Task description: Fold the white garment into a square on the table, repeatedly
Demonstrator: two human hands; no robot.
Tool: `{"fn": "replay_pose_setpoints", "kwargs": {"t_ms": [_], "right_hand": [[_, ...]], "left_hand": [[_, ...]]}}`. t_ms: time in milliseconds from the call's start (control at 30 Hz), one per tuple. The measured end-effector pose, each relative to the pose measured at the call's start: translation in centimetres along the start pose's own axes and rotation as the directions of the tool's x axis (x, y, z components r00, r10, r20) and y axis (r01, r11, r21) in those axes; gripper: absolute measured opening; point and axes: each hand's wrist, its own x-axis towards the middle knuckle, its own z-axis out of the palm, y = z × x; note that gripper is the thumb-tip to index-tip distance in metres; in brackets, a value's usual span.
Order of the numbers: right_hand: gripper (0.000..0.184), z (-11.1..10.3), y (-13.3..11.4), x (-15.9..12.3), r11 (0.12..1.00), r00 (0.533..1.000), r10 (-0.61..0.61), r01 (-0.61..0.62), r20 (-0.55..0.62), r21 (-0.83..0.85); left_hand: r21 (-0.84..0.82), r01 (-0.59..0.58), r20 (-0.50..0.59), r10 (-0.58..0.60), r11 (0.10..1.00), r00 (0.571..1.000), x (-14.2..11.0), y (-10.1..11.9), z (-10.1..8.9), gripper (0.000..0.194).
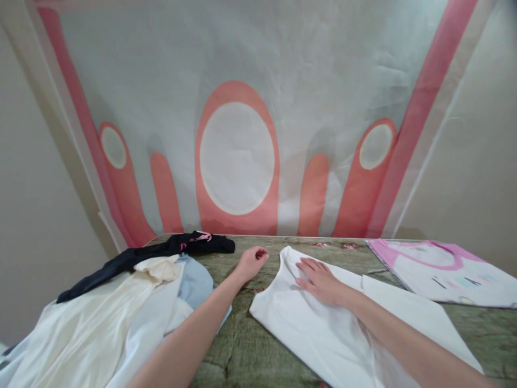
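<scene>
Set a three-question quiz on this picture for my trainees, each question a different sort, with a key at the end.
1. True or false: the right hand rests on the white garment, while the left hand is apart from it.
2. Which garment lies farther right than the white one?
A. the cream garment
B. the pink-trimmed garment
C. the light blue garment
3. Fill in: the long garment along the far side of the heap of clothes on the left is mainly ...... in colour.

Key: 1. True. 2. B. 3. Black.
</scene>
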Motion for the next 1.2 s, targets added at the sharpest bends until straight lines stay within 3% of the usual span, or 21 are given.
{"fn": "replay_pose_setpoints", "kwargs": {"t_ms": [133,367,533,667,900,1200], "right_hand": [[0.038,-0.6,-1.5,1.3,0.999,0.999,0.031,-0.031,-0.037,0.020],[0.031,0.7,-2.9,5.1,0.977,0.943,0.204,-0.213,-0.262,-0.005],[0.009,1.6,-2.7,5.3,0.969,0.925,0.240,-0.210,-0.294,0.131],[0.006,1.7,-2.2,5.2,0.963,0.924,0.240,-0.188,-0.298,0.192],[0.011,1.3,-1.6,5.2,0.949,0.910,0.236,-0.140,-0.341,0.284],[0.014,1.9,-1.7,4.8,0.973,0.946,0.100,-0.028,-0.308,0.230]], "left_hand": [[0.020,0.012,0.090,-0.014,1.000,0.996,1.6,0.3,1.7,0.022],[0.030,0.076,0.214,-0.081,0.997,0.973,6.6,1.1,4.6,0.029],[0.033,0.090,0.342,-0.096,0.995,0.935,8.5,1.3,5.4,0.038],[0.047,0.072,0.407,-0.085,0.996,0.910,9.0,1.5,5.5,0.039],[0.028,0.011,0.413,-0.021,1.000,0.910,8.7,1.8,5.1,0.030],[0.030,0.009,0.364,-0.020,1.000,0.931,8.7,1.1,4.9,0.029]]}}
